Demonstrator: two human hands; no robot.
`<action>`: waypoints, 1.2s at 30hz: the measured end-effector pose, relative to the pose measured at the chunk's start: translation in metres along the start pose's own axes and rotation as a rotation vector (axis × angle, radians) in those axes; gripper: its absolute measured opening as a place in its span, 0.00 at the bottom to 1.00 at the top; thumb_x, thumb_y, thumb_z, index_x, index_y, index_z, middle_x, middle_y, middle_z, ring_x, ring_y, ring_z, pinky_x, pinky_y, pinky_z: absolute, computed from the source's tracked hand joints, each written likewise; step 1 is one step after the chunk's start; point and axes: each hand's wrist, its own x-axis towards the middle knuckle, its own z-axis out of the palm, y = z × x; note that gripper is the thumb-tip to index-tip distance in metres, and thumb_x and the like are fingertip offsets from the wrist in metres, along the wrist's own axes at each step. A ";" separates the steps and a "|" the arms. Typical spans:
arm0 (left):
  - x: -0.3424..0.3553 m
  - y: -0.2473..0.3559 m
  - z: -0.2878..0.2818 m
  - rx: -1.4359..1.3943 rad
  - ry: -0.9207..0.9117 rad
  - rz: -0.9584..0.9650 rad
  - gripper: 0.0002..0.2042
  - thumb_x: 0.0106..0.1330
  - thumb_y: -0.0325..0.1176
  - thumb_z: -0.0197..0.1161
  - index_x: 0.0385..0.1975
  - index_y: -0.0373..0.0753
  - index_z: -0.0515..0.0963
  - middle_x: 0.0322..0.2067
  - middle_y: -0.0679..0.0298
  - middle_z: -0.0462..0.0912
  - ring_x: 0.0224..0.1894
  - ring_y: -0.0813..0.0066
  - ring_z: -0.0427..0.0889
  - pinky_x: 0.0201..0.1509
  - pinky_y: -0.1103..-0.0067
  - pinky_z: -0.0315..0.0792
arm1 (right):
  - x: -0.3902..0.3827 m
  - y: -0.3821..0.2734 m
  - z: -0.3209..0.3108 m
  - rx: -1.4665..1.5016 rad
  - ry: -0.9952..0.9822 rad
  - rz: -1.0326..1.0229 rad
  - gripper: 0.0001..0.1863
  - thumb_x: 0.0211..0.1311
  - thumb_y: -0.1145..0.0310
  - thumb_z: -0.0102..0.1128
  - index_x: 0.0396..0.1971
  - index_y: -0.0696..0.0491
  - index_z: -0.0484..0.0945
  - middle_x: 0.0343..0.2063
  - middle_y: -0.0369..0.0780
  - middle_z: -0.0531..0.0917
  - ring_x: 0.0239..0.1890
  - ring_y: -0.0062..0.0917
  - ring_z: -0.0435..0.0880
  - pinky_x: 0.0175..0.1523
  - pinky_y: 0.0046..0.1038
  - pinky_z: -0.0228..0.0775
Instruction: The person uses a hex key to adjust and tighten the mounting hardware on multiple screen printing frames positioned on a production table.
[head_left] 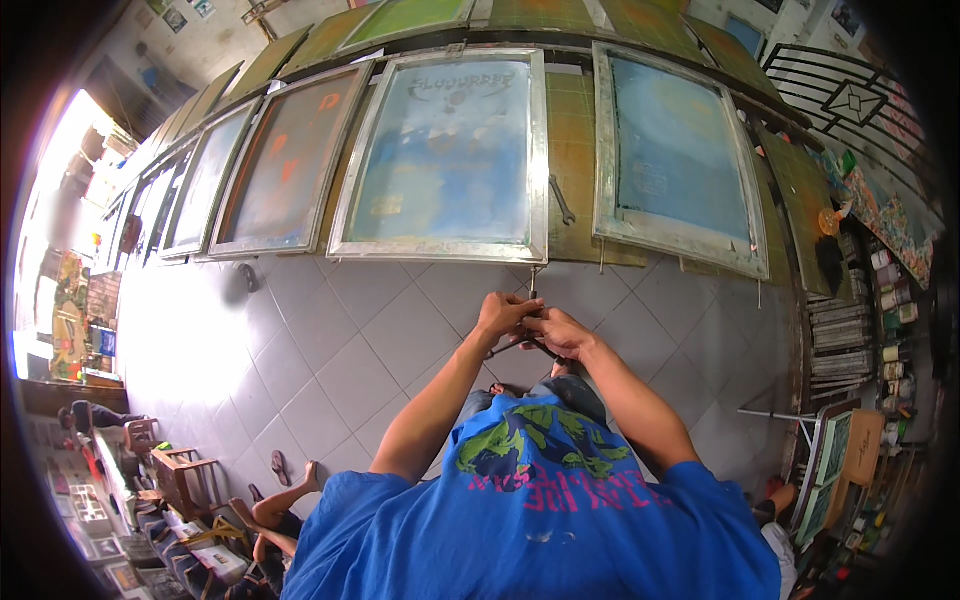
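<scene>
Both my hands meet at the front edge of the printing table, just below a large metal-framed printing screen (450, 160). A thin metal rod (534, 278) juts toward me from beneath that screen's near right corner. My left hand (505, 314) is closed, its fingertips pinched around the dark near end of the rod. Pressed against it, my right hand (562, 332) is closed too; what its fingers grip is hidden. A thin dark bent bar (545, 349) shows below the hands, partly covered by them. An open-ended wrench (562, 200) lies on the board right of the screen.
Another blue screen (685, 155) lies to the right, and an orange-marked screen (290, 160) to the left. A sandal (248, 277) rests on the tiled floor (340, 375). Seated people's legs (275, 510) show at lower left. Containers (893, 300) line the right side.
</scene>
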 end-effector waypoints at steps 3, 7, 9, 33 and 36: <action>0.005 -0.006 -0.003 0.065 -0.032 0.065 0.23 0.66 0.53 0.67 0.40 0.33 0.87 0.30 0.59 0.86 0.31 0.77 0.81 0.35 0.75 0.75 | -0.006 -0.003 -0.002 -0.019 -0.002 0.021 0.18 0.71 0.64 0.60 0.54 0.58 0.75 0.45 0.42 0.85 0.45 0.27 0.87 0.53 0.32 0.79; 0.017 -0.024 -0.007 0.040 -0.121 0.185 0.21 0.73 0.50 0.59 0.46 0.37 0.86 0.34 0.60 0.87 0.40 0.75 0.83 0.43 0.75 0.75 | -0.010 -0.010 -0.009 -0.177 0.031 0.076 0.16 0.71 0.63 0.61 0.51 0.59 0.77 0.41 0.42 0.88 0.44 0.26 0.87 0.47 0.27 0.79; 0.017 -0.023 -0.006 -0.026 -0.156 0.207 0.21 0.75 0.50 0.55 0.49 0.40 0.86 0.36 0.61 0.87 0.43 0.74 0.82 0.47 0.75 0.75 | -0.008 -0.015 -0.015 -0.303 0.044 0.082 0.15 0.69 0.64 0.63 0.48 0.58 0.80 0.39 0.41 0.88 0.43 0.25 0.87 0.47 0.26 0.78; 0.017 -0.019 -0.011 -0.125 -0.219 0.174 0.24 0.66 0.54 0.66 0.38 0.34 0.86 0.30 0.59 0.86 0.35 0.77 0.82 0.38 0.78 0.74 | -0.008 0.002 -0.016 -0.303 0.095 -0.053 0.17 0.68 0.63 0.65 0.49 0.59 0.79 0.44 0.42 0.86 0.45 0.25 0.87 0.54 0.26 0.74; 0.011 -0.003 -0.009 0.004 -0.204 0.122 0.24 0.63 0.54 0.69 0.35 0.33 0.87 0.29 0.59 0.87 0.32 0.76 0.83 0.36 0.79 0.74 | -0.003 0.002 -0.008 -0.360 0.198 -0.055 0.17 0.66 0.65 0.66 0.48 0.61 0.79 0.39 0.42 0.87 0.42 0.26 0.87 0.52 0.26 0.75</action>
